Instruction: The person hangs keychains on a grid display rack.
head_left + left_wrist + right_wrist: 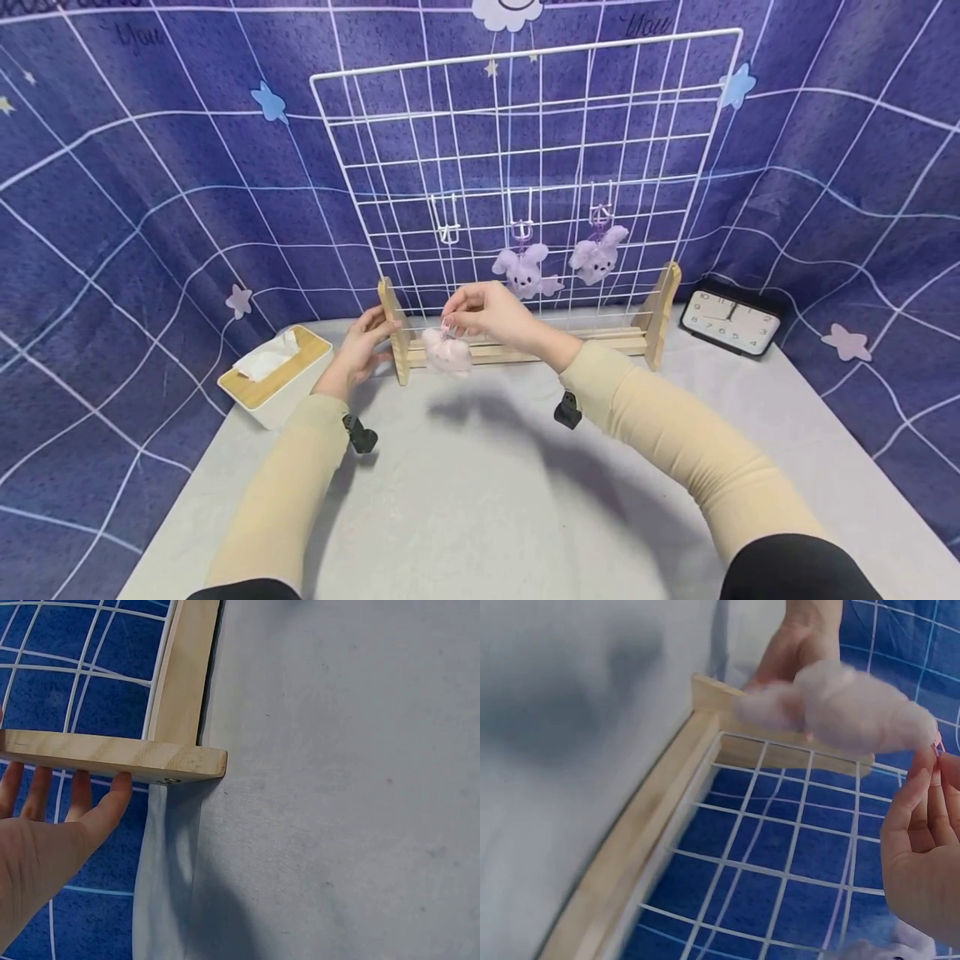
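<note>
My right hand (491, 312) pinches the pink loop of a pale pink plush keychain (447, 353). The plush hangs below the fingertips, in front of the wire grid rack (540, 150) at its lower left. In the right wrist view the plush (862, 709) looks blurred. My left hand (362, 350) holds the rack's left wooden side support (395, 333). Several of its fingertips touch the outer face of that support (112, 754) in the left wrist view. Two lilac plush keychains (522, 271) (598, 257) hang from white hooks; a third hook (448, 229) on the left is bare.
A tissue box (307, 337) with a wooden lid stands at the left. To the right is a black-framed clock (731, 318). The rack's right wooden support (660, 317) stands on the pale tabletop (465, 508). Behind hangs a blue patterned cloth (187, 150).
</note>
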Motion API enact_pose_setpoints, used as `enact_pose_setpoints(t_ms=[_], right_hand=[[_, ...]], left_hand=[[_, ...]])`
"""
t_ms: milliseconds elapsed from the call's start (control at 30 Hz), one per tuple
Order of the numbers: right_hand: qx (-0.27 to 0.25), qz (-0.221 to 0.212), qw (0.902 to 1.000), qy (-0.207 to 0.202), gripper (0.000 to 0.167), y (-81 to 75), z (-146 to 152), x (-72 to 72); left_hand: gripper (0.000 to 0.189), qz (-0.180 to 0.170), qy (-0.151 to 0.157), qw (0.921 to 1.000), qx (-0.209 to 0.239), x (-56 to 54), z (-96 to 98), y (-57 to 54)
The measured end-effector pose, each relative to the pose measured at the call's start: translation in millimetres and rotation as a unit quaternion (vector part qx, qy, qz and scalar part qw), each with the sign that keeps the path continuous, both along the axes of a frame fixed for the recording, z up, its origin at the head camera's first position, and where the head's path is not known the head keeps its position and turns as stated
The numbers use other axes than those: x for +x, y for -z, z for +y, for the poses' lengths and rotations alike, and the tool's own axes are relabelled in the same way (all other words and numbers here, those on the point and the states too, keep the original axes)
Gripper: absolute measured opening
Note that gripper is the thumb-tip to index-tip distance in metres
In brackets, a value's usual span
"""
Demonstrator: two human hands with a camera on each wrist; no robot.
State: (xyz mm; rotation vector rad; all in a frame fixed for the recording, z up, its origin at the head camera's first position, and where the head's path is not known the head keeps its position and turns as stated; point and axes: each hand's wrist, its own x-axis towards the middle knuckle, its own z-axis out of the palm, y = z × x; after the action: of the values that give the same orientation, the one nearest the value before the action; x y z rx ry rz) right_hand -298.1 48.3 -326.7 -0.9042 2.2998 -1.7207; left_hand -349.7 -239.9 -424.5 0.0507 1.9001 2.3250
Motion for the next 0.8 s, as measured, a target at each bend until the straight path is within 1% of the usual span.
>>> enact_pose_setpoints(t_ms=[67,100,267,333,467,600,800], right_hand=[[-0.001,0.005,1.0,0.002,0.005,-5.5,1.5,-0.4],[0.0,0.009,0.9999,0.005,0.005,-8.5,2.1,-0.6],[-0.008,0.011,0.9998,0.013,0.005,-24.4,3.6,-1.3],[-0.014,0.013,0.9997,0.016,0.004,-31.0,4.2,-1.8],[-0.021,0.026,0.9992,0.022,0.004,-44.0,5.2,-2.9],[-0.018,0.033,0.9989,0.026,0.004,-53.7,6.1,-3.6],[-0.007,0.039,0.9988,0.028,0.003,-63.7,6.0,-3.0]], left_hand=[[0.066,-0.002,0.003,1.0,0.0,1.0,-0.9,-1.7],[0.066,-0.002,0.002,1.0,0.0,0.5,-1.5,-0.8],[0.066,0.005,-0.003,0.9999,-0.008,-6.4,-4.2,10.6],[0.065,0.008,-0.006,0.9999,-0.013,-8.1,-4.4,13.4],[0.064,0.016,-0.011,0.9996,-0.022,-8.7,-3.9,14.0],[0.063,0.025,-0.009,0.9992,-0.031,-7.7,-3.5,12.6],[0.063,0.016,-0.003,0.9996,-0.022,-9.4,-4.8,15.1]])
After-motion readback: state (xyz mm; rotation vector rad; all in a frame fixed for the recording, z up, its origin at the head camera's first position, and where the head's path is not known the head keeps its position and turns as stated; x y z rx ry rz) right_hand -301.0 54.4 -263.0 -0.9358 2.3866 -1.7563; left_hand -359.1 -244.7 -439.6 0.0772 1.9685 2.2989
